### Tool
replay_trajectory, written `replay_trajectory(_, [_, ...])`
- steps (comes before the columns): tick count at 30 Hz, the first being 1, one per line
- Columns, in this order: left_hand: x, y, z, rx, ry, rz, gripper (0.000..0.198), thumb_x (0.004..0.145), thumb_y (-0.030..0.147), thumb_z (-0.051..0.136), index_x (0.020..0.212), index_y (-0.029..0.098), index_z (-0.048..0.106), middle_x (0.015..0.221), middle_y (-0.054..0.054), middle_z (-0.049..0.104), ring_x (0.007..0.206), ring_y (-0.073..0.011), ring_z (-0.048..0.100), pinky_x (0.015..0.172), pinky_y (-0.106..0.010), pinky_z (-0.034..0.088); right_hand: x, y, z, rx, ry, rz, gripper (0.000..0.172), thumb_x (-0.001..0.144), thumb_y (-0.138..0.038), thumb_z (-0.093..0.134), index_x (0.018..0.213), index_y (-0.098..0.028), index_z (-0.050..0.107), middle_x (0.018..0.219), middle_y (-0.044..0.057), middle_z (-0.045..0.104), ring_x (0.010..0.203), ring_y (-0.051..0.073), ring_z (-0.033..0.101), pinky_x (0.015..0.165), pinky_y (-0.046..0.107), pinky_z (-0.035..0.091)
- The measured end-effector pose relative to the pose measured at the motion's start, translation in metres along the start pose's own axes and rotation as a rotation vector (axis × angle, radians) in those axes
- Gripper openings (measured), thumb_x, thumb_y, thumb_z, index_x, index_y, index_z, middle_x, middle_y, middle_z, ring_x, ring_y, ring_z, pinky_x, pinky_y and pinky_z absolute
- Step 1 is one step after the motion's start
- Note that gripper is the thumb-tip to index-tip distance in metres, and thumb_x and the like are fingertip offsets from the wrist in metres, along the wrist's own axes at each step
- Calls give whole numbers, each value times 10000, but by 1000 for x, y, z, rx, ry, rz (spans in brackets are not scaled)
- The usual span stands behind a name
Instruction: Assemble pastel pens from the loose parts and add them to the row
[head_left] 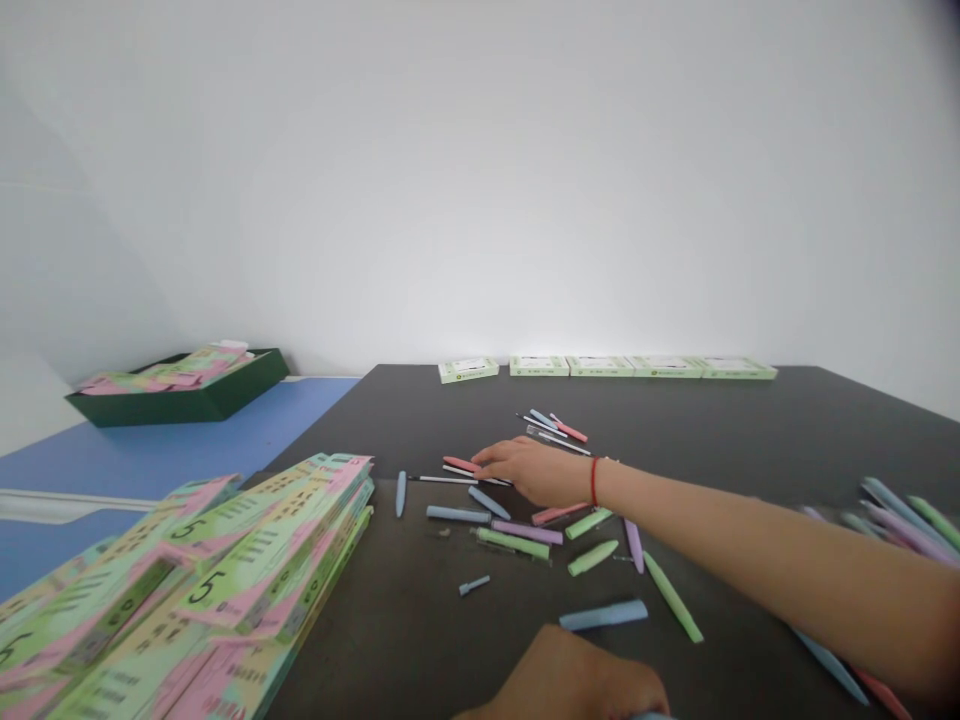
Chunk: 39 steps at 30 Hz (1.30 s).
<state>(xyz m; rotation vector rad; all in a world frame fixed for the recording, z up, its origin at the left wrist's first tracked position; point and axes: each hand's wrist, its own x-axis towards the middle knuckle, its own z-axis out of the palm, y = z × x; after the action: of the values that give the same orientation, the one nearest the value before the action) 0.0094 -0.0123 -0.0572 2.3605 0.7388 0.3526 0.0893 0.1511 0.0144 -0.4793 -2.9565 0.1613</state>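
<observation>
My right hand (532,472), with a red string at the wrist, reaches over the dark table. Its fingers close over the end of a pink pen barrel (459,464). White pen refills (442,480) lie just under these fingers. At the bottom edge my left hand (574,680) is curled into a fist, and a bit of a blue pen part (651,715) shows by its fingers. Between the hands lie a purple pen barrel (527,533), a green barrel (514,543), a blue barrel (604,615) and a small blue piece (474,585).
Stacked printed pen boxes (255,560) cover the left front. A green tray (247,385) with pink packaging stands on a blue surface (307,405). Several pale green boxes (600,367) line the table's back edge. More coloured pen barrels (911,520) lie at the right.
</observation>
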Motion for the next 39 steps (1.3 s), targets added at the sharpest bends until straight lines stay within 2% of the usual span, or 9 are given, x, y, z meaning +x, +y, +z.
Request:
replay_trajectory(3, [0, 0, 0, -10, 6, 10, 270, 821, 409, 605, 688, 174, 612, 536, 74, 538, 410, -31, 397, 399, -141, 241, 7, 1, 6, -5, -28, -12, 491, 782, 2, 463, 1230, -164, 575, 1383, 109, 479, 1213, 233, 482, 1003, 400, 359])
replay_trajectory(7, [1, 0, 3, -3, 19, 24, 285, 832, 436, 579, 703, 185, 619, 528, 70, 539, 423, -42, 414, 407, -153, 251, -7, 10, 6, -15, -19, 43, 451, 789, 9, 442, 1184, -140, 604, 1345, 134, 507, 1204, 241, 489, 990, 404, 377])
replay_trajectory(12, [4, 0, 3, 25, 21, 17, 283, 812, 437, 605, 672, 192, 615, 506, 69, 529, 426, -49, 422, 397, -162, 230, -39, 12, -10, -19, 19, 140, 389, 834, -12, 403, 1133, -116, 628, 1262, 149, 559, 1196, 226, 493, 1005, 388, 376])
replay_trajectory(17, [-1, 2, -3, 37, 30, 28, 268, 821, 428, 581, 700, 191, 613, 524, 68, 518, 445, -52, 425, 398, -161, 218, -73, 8, -33, -22, 35, 251, 314, 896, -102, 395, 1078, -163, 644, 1107, 100, 641, 1070, 209, 573, 958, 368, 419])
replay_trajectory(19, [-4, 3, -6, 22, 27, 28, 252, 824, 416, 571, 717, 192, 615, 545, 67, 531, 461, -52, 438, 409, -156, 230, -90, 9, -38, -30, 41, 315, 306, 898, -119, 400, 1083, -163, 640, 1102, 103, 640, 1054, 215, 580, 942, 370, 431])
replay_trajectory(24, [-7, 7, -12, 21, 25, -33, 192, 818, 368, 584, 752, 193, 629, 562, 64, 553, 494, -63, 463, 451, -153, 267, -135, 22, -38, -67, 53, 480, 355, 866, -87, 413, 1168, -119, 597, 1147, 139, 607, 1049, 237, 578, 926, 385, 447])
replay_trajectory(28, [-5, 9, -16, 31, -28, -72, 126, 777, 307, 640, 729, 191, 625, 552, 73, 539, 488, -61, 440, 455, -157, 255, -161, 32, -32, -84, 66, 552, 366, 871, -106, 423, 1208, -74, 563, 1218, 186, 558, 1119, 271, 530, 970, 441, 415])
replay_trajectory(33, [-3, 5, -15, 53, -88, -139, 145, 766, 333, 634, 707, 200, 637, 563, 66, 570, 492, -71, 431, 463, -169, 254, -168, 28, -27, -48, 60, 478, 362, 889, -134, 446, 1234, -110, 555, 1259, 157, 539, 1155, 239, 502, 1019, 410, 383])
replay_trajectory(39, [-6, 4, -13, 45, -85, -159, 196, 787, 367, 576, 693, 203, 628, 591, 57, 601, 509, -78, 458, 473, -178, 259, -151, 5, -24, -9, 32, 318, 361, 895, -141, 470, 1237, -193, 572, 1329, 105, 507, 1206, 222, 462, 1037, 394, 352])
